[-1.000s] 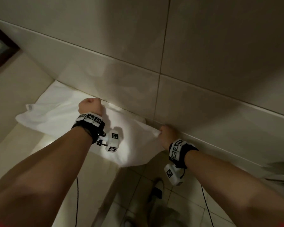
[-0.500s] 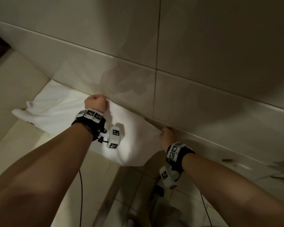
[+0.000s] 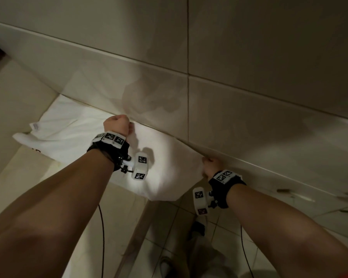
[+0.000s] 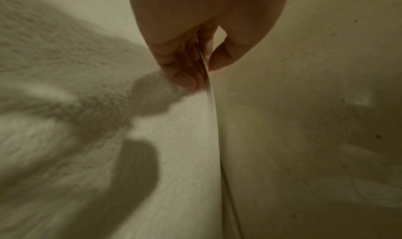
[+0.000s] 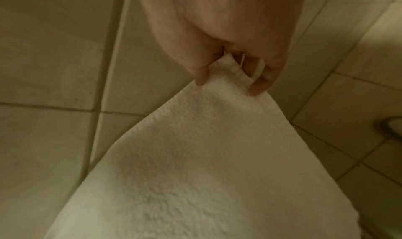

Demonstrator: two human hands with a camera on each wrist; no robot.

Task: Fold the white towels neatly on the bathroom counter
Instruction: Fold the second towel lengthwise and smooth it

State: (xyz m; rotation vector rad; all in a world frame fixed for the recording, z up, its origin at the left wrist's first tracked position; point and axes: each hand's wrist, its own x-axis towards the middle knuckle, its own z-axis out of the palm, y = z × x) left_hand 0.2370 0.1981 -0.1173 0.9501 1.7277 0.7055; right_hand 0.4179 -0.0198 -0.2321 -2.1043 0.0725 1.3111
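From my end: closest to me, the right hand (image 3: pixel 210 165) is pinching a corner of the white towel (image 3: pixel 165 163), thumb and fingers (image 5: pixel 260 85) clamped on the edge, that end hanging off the counter (image 3: pixel 28 171) over the floor tiles (image 3: pixel 169 227). Further out, the left hand (image 3: pixel 117 125) grips the towel's far edge right against the tiled wall (image 3: pixel 249 97). Rest of the towel lies spread on the counter

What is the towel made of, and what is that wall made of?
The towel looks like soft cotton terry: white, with a fuzzy looped surface, bending where both hands pinch it. The wall looks like glazed ceramic tile: smooth, beige, faintly shiny, with thin grout lines.
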